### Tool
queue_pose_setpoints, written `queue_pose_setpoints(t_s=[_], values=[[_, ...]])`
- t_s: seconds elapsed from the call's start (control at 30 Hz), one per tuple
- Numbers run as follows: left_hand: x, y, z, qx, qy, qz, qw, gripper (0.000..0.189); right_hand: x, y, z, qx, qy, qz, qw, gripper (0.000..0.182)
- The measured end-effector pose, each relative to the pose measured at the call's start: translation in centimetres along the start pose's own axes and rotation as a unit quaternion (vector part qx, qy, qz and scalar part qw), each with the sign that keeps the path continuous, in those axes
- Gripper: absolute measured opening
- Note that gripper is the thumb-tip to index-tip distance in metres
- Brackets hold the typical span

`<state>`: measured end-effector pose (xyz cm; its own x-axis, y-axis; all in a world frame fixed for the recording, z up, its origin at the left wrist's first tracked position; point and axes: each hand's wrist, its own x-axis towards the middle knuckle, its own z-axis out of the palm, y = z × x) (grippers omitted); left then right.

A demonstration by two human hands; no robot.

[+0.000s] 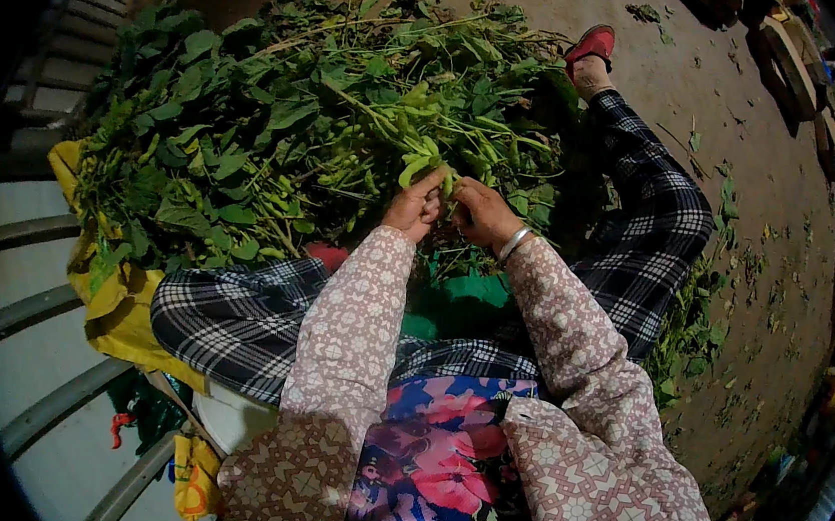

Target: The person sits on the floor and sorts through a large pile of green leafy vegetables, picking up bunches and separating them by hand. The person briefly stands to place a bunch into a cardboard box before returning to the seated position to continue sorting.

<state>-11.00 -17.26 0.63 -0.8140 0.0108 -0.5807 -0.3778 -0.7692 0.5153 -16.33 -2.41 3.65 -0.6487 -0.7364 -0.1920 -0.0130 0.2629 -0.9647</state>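
A leafy stalk with plump green bean pods [418, 161], likely soybean, is held up in front of me over a large heap of cut bean plants [265, 118]. My left hand [417, 204] is closed around its near end, with pods showing above the fingers. Close beside it, my right hand [484, 210], wearing a silver bangle, pinches a pod at the stalk; the fingertips partly hide it. Below both hands, between my legs, lies a green bag or cloth [462, 306]. Whatever is inside it cannot be seen.
A yellow sack [123, 307] lies under the heap's left edge. Metal-ribbed panels [28, 310] run along the left. Loose leaves [699, 348] are scattered over the floor at right, with wooden pieces [787, 66] farther off. My plaid-trousered leg [647, 222] borders the heap.
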Motion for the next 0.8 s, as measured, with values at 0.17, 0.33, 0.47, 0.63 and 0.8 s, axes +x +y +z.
queue_pose_setpoints(t_s=[0.17,0.33,0.47,0.63,0.8], values=[[0.4,0.1,-0.9,-0.076,-0.011,-0.029,0.997,0.014,0.0,-1.4,-0.2,0.316,-0.065,0.193,0.927,0.012],[-1.4,0.7,1.7,0.092,-0.003,0.036,0.995,0.018,-0.2,-2.1,0.1,0.293,-0.005,0.187,0.938,0.016],[-0.3,0.0,0.1,0.062,-0.012,0.012,0.998,0.019,0.3,-0.3,-0.1,0.383,-0.004,0.224,0.896,0.017],[-0.2,-1.0,0.2,0.054,0.013,0.051,0.997,0.016,0.9,-0.2,0.9,0.243,0.046,0.185,0.951,0.016],[1.4,-2.7,-1.8,0.035,0.064,0.057,0.996,0.021,4.3,-1.5,-0.1,-0.051,0.142,0.027,0.988,0.030]])
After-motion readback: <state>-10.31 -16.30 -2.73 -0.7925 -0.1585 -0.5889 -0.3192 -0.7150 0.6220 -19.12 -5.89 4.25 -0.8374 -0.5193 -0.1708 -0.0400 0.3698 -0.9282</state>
